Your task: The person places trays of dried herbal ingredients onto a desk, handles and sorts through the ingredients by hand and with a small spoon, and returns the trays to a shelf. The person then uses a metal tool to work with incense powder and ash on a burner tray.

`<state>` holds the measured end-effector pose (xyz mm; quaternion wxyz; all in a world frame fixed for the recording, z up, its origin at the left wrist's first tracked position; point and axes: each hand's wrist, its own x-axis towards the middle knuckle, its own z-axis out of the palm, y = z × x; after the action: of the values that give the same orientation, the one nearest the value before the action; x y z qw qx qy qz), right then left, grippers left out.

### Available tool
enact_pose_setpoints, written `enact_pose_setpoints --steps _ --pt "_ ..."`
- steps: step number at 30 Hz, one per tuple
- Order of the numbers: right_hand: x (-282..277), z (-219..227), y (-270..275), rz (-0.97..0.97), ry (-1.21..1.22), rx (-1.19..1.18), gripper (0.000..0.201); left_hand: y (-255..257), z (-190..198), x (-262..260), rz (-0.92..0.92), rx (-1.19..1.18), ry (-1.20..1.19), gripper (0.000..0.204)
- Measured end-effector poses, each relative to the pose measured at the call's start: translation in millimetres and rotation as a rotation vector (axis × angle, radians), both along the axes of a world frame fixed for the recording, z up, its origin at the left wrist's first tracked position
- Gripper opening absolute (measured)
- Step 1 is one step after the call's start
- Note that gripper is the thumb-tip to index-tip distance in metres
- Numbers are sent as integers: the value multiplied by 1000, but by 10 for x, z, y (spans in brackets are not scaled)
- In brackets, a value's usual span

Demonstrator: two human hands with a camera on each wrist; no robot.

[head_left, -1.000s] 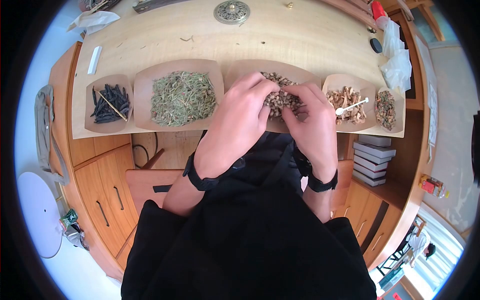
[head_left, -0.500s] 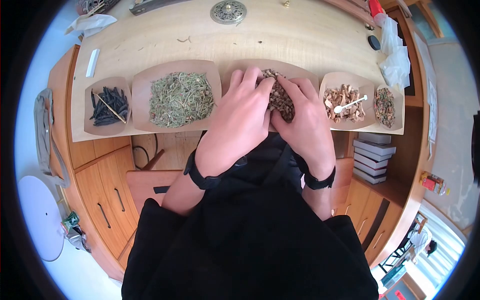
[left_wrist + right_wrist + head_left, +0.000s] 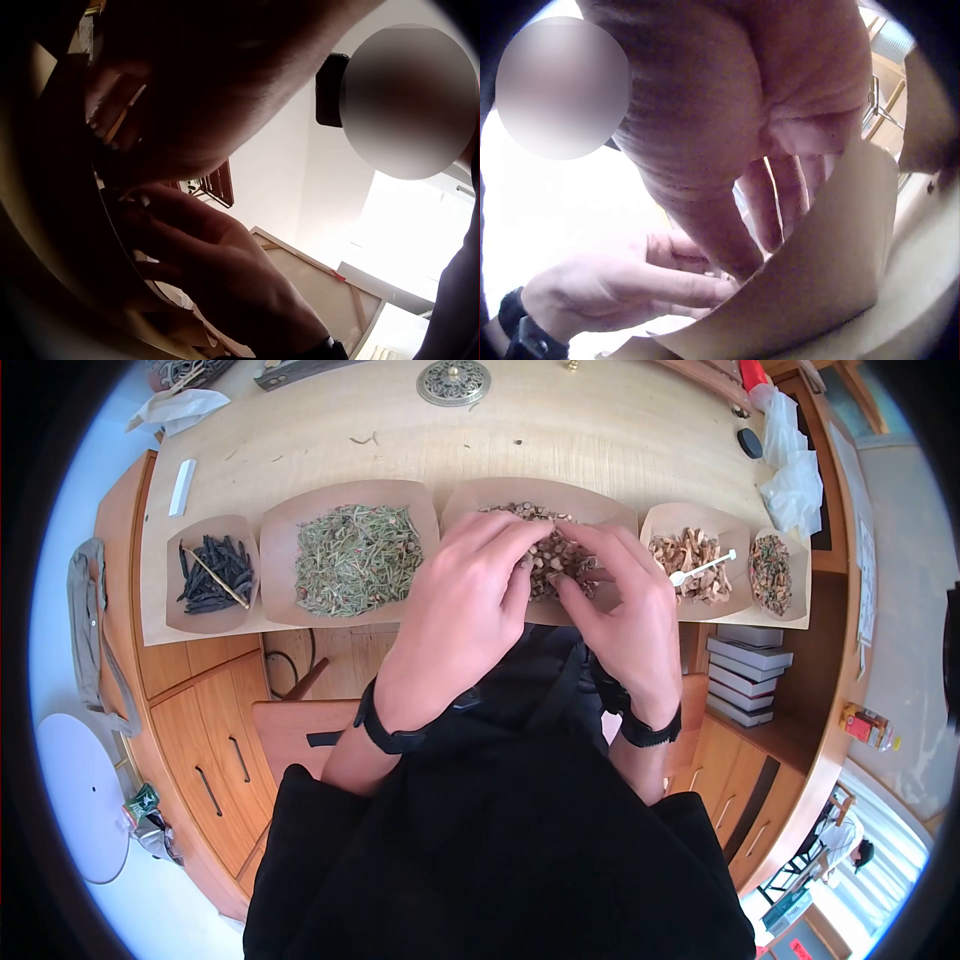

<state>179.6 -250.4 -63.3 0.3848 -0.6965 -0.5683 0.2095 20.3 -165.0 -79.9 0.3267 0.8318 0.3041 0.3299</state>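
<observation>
Tabletop (image 3: 420, 455); left hand (image 3: 462, 605), right hand (image 3: 637, 615) part-hiding brown pieces (image 3: 553, 560).

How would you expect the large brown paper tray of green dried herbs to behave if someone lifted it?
The large brown paper tray would probably flex, as its walls look thin. Its green dried herbs, loose and wispy, suggest little weight, but might slide if it tilted.

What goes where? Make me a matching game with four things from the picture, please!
1. White spoon
2. Black strips
3. Green herbs
4. Brown bits

a. between left hand and right hand
b. in the leftmost tray
c. on the tan slices
d. in the second tray from the left

Right pairs: 1-c, 2-b, 3-d, 4-a.
</observation>
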Motion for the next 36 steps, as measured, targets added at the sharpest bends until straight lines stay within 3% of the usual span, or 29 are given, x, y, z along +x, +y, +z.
enact_pose_setpoints --steps 9,21,29,31,36 --pt "16 -32 -66 -28 -165 -105 49 -34 83 -56 -55 -22 257 45" --pt "-41 -49 -24 -54 -47 -7 40 -12 -81 0 -57 -130 -69 34" --pt "15 -38 -93 -101 -124 -24 36 -27 64 -129 5 -27 101 36" --pt "19 -64 -90 -25 -272 -8 37 -27 53 -124 9 -30 154 37" --pt "-78 -90 -21 -17 -236 -27 41 7 -20 -25 -22 -40 171 36"
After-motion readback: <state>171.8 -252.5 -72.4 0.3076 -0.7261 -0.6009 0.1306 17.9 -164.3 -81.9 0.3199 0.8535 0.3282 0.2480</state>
